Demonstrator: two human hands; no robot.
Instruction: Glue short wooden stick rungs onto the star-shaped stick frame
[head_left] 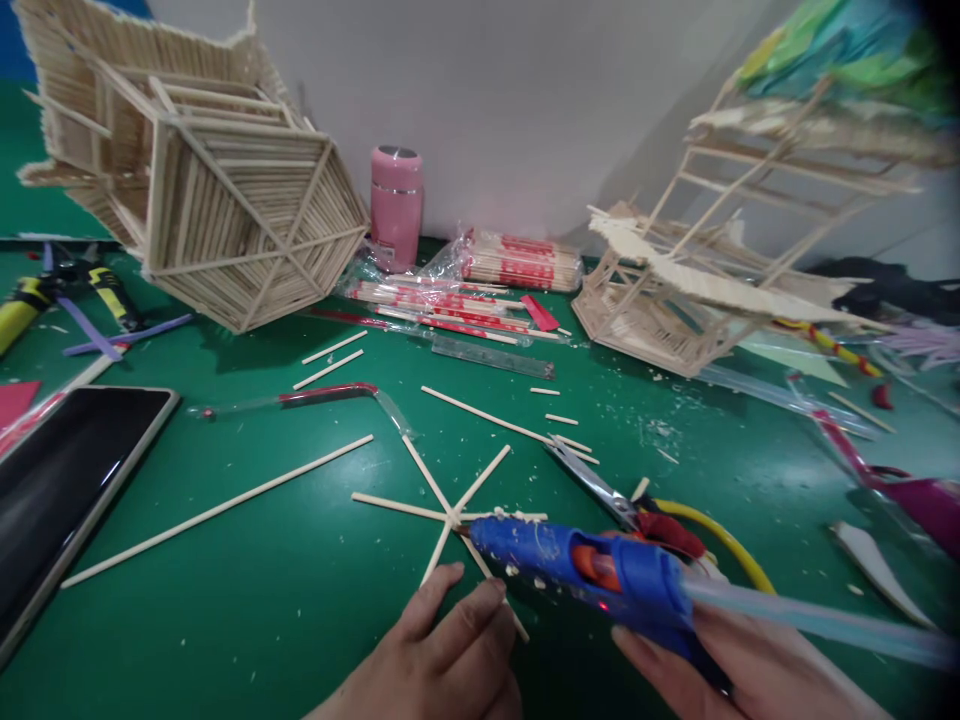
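Thin wooden sticks (397,504) lie crossed in a star shape on the green table. My left hand (450,650) is at the lower edge of this star, fingers bent and pressed down on its near sticks. My right hand (720,650) grips a blue hot glue gun (540,545) with an orange part and a small red light. The gun's nozzle points left and touches or nearly touches the point where the sticks cross. A long clear glue stick (810,615) sticks out of its back end.
Scissors (592,480) lie right of the star, a phone (75,500) at left. Behind stand a hexagonal stick model (247,220), a pink flask (397,205), bundled sticks (521,260) and a second stick model (675,290). Loose sticks (225,510) and yellow-handled pliers (112,295) lie about.
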